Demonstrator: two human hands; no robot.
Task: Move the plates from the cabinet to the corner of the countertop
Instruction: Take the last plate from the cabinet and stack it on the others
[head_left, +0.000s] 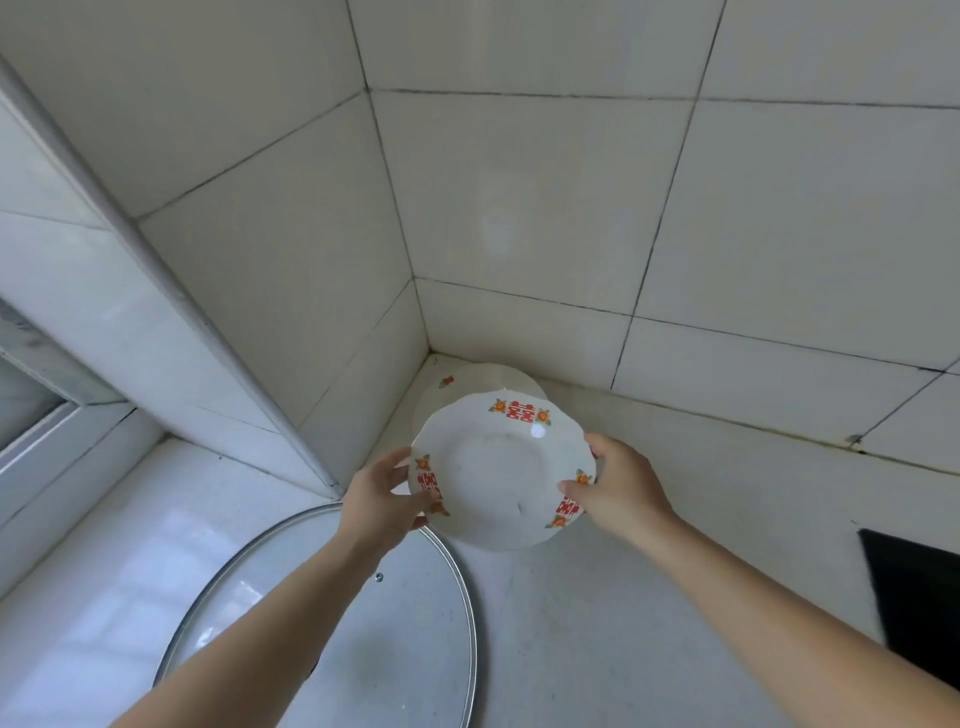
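Note:
A white plate (498, 467) with red and orange flower prints on its rim is held above the countertop, tilted toward me. My left hand (382, 493) grips its left rim and my right hand (621, 486) grips its right rim. Behind it, another white plate (478, 379) with the same print lies in the tiled corner of the countertop (649, 597), partly hidden by the held plate. The cabinet is out of view.
A large glass pot lid (363, 613) with a metal rim lies on the countertop at the lower left, under my left forearm. A black cooktop edge (919, 597) shows at the right. White tiled walls (571, 208) meet at the corner. A window frame (47, 415) is at the left.

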